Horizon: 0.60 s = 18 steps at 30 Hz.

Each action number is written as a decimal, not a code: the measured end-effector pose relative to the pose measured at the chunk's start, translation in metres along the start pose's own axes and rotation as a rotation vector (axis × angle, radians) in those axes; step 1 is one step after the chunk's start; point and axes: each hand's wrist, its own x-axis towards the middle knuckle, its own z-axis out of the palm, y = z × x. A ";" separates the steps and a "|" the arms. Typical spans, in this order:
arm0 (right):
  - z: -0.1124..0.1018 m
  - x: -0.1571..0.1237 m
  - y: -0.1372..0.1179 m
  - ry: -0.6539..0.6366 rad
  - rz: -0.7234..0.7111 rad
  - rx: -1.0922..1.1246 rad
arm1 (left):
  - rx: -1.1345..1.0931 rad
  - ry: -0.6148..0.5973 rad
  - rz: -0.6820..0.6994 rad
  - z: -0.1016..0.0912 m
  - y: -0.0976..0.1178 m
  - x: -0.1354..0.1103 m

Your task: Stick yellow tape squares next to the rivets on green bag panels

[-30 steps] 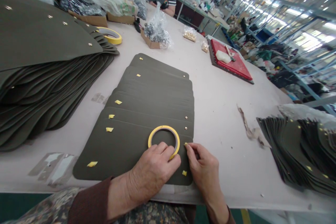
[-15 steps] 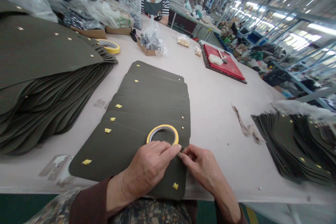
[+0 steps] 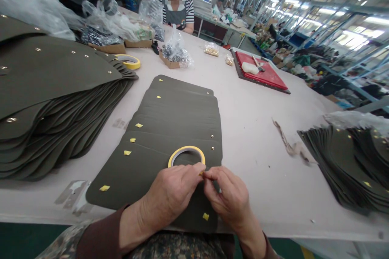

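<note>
My left hand (image 3: 173, 188) is closed on a roll of yellow tape (image 3: 186, 149), which stands tilted above the dark olive panels (image 3: 182, 115). Close against it, my right hand (image 3: 227, 194) has thumb and forefinger pinched at a small bit of yellow tape by the left fingertips. Beneath both hands the panels lie overlapped in a stepped row. Small yellow tape pieces (image 3: 127, 153) stick along their left side, and gold metal studs (image 3: 212, 148) show on the right. Another tape piece (image 3: 206, 216) is near the front right corner.
A tall stack of olive panels (image 3: 67, 77) fills the left, with a second tape roll (image 3: 129, 61) beside it. More panels (image 3: 337, 166) fan out at right. A red board (image 3: 264, 73), bags of gold parts (image 3: 211, 49) and a seated person (image 3: 176, 16) are farther back.
My right hand has moved slightly left, closer to my left fingertips, and a bit of yellow tape shows between them. The camera view has shifted slightly.
</note>
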 end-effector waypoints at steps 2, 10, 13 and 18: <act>0.001 -0.001 -0.001 0.033 -0.004 -0.046 | -0.022 -0.053 -0.022 -0.003 0.001 0.002; -0.002 0.004 -0.006 0.099 0.453 0.153 | 0.021 -0.112 -0.011 -0.008 0.005 0.020; -0.006 0.004 0.012 0.104 0.802 0.369 | -0.016 -0.088 0.084 -0.007 0.008 0.022; -0.015 0.000 0.045 0.008 1.011 0.580 | 0.145 -0.228 -0.036 -0.001 -0.004 0.020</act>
